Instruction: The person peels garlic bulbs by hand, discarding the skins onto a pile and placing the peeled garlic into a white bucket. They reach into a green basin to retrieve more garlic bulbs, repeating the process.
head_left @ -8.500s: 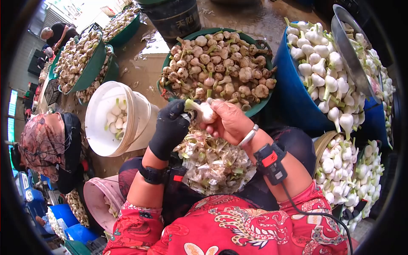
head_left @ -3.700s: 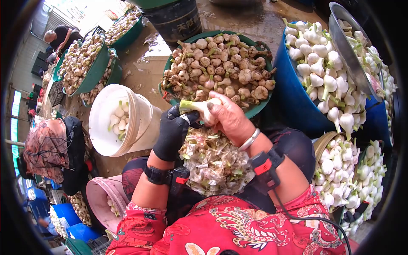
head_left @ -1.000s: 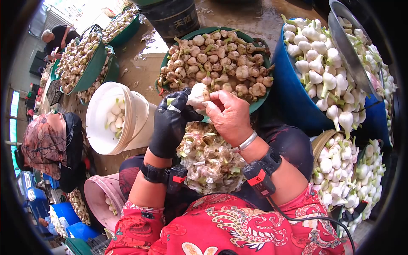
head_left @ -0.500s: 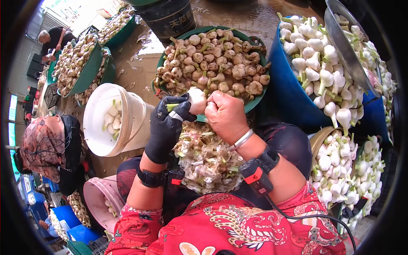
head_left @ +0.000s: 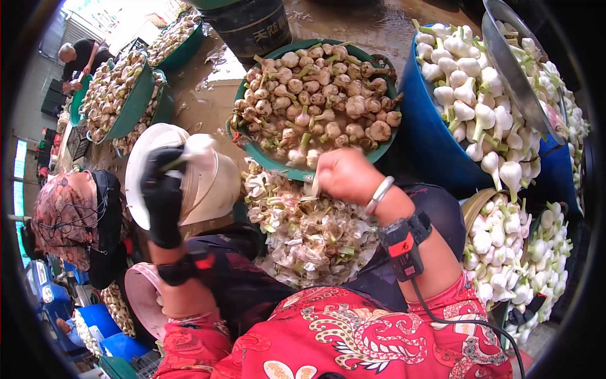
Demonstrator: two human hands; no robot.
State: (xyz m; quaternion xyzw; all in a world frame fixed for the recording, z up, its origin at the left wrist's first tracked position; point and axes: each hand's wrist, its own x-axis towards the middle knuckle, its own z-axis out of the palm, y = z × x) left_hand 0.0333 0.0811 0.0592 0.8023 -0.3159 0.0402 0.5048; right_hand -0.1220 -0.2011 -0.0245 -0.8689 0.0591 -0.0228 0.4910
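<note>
Head view. The left hand [head_left: 163, 192], in a black glove, is raised at the left over the mouth of a white bucket [head_left: 218, 183] that lies tilted on its side. Its fingers are curled closed round the green stalk of a peeled garlic bulb [head_left: 198, 147]. The white head sticks out past the fingertips, just above the bucket's rim (motion blur hides the exact finger placement).

The right hand [head_left: 344, 175] is bare and sits at centre, clenched in a fist just above a heap of peelings [head_left: 303, 230] in the lap. A pale sliver shows at its left edge. Whether this is a tool or a scrap of skin cannot be told.

Handling, as judged:
- The bulb is light and firm, and its stripped surface is smooth and probably damp, so it is likely to slip.
- The stalk is the surest place to hold. A grip round the widest part of the head is the alternative.
- Hard pinching may bruise the cloves.

Surroundings. A green basin [head_left: 278, 168] of unpeeled bulbs stands just beyond the heap. A blue tub [head_left: 435, 145] piled with white bulbs stands to the right. Another person in a patterned headscarf [head_left: 57, 211] sits at the far left.
</note>
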